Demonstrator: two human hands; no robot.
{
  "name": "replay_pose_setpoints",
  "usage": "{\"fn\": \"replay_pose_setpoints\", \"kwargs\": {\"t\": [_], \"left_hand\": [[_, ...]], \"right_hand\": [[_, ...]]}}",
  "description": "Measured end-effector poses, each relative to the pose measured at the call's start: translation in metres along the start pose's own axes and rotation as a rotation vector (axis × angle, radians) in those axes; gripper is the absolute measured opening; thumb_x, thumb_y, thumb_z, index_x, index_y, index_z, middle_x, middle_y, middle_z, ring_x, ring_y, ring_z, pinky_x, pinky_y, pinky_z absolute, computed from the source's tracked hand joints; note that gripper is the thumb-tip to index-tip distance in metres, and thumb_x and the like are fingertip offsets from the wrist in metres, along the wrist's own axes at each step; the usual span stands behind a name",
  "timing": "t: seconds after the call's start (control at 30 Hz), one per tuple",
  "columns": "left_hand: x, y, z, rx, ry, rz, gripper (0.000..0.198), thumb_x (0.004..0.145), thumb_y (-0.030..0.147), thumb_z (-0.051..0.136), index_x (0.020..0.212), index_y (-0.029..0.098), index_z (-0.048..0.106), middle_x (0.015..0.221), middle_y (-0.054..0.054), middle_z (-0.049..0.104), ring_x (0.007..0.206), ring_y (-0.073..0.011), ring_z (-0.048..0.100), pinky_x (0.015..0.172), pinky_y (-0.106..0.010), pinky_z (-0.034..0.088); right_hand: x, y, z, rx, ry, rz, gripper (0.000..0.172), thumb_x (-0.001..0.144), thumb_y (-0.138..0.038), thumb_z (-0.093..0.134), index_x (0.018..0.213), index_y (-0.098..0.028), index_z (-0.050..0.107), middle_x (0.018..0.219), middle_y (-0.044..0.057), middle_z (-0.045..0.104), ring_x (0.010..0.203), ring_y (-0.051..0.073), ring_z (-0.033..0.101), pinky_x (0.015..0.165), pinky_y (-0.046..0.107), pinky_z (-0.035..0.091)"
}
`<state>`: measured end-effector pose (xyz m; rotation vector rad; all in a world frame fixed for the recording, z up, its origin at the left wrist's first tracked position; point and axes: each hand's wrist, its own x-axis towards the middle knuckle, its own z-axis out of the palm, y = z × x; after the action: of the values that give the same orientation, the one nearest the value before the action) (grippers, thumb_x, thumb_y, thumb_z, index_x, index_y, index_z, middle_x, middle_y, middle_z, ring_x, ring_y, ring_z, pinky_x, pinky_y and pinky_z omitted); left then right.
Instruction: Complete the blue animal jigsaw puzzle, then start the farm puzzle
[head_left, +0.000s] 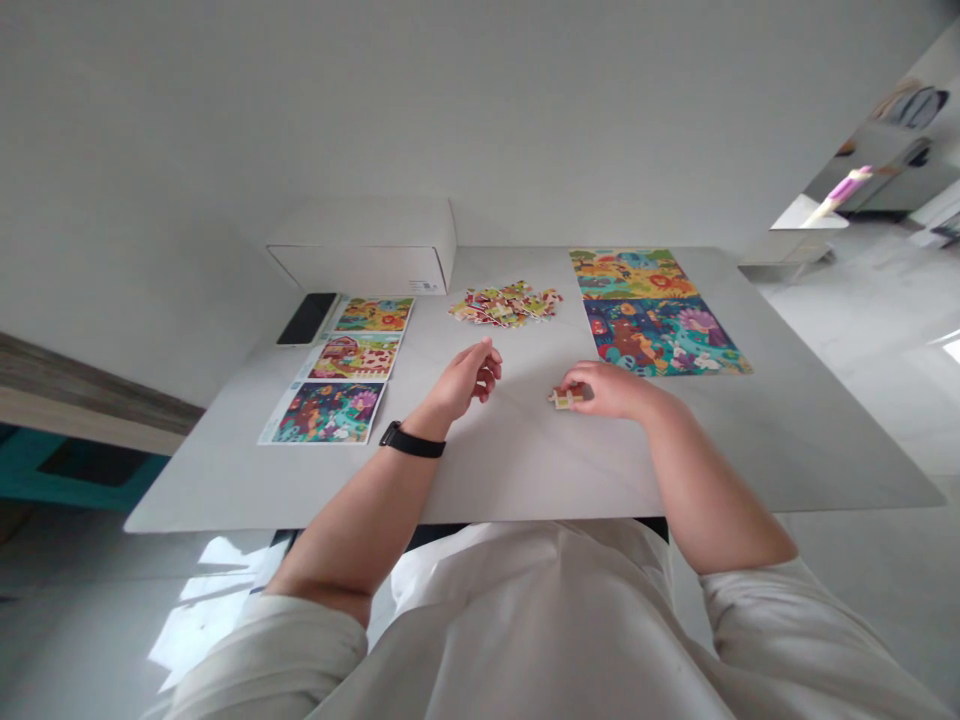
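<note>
My right hand (604, 388) is low over the table's front half, its fingers closed on a small jigsaw puzzle piece (564, 399) with pale, yellow and reddish parts. The piece is at the tabletop, partly covered by the fingertips. To its left, my left hand (469, 380) hovers with loosely curled, slightly parted fingers and nothing visible in them. Beyond both hands lies a loose pile of puzzle pieces (506, 305). Two assembled puzzles, a jungle scene (634, 275) and a dark night scene (660, 337), lie together at the right.
A printed reference sheet (349, 357) with three pictures lies on the left of the grey table (810, 430). A black phone (307, 319) is beside its upper end. Against the wall stands a white box (364, 262).
</note>
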<state>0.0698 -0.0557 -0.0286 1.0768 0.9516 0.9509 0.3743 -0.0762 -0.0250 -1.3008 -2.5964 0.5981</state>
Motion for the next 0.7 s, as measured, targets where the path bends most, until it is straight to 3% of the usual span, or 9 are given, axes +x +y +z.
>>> {"fn": "replay_pose_setpoints", "kwargs": {"t": [0.37,0.7], "left_hand": [[0.001,0.013,-0.003,-0.335,0.033,-0.052,0.054,0.098,0.070,0.065,0.082,0.019,0.062,0.066,0.003,0.055,0.046,-0.0087,0.046,0.039,-0.020,0.028],[0.001,0.016,-0.004,-0.462,0.128,-0.040,0.030,0.094,0.041,0.075,0.081,0.019,0.058,0.064,0.006,0.051,0.044,-0.0067,0.041,0.041,-0.020,0.025]], "right_hand": [[0.004,-0.002,0.011,-0.028,0.016,-0.001,0.014,0.088,-0.021,0.083,0.100,-0.024,0.078,0.106,0.006,0.074,0.097,0.023,0.070,0.087,0.032,0.051],[0.002,-0.006,0.010,0.005,-0.035,0.011,0.019,0.088,-0.018,0.082,0.105,-0.024,0.077,0.111,0.006,0.071,0.095,0.021,0.070,0.086,0.031,0.052]]}}
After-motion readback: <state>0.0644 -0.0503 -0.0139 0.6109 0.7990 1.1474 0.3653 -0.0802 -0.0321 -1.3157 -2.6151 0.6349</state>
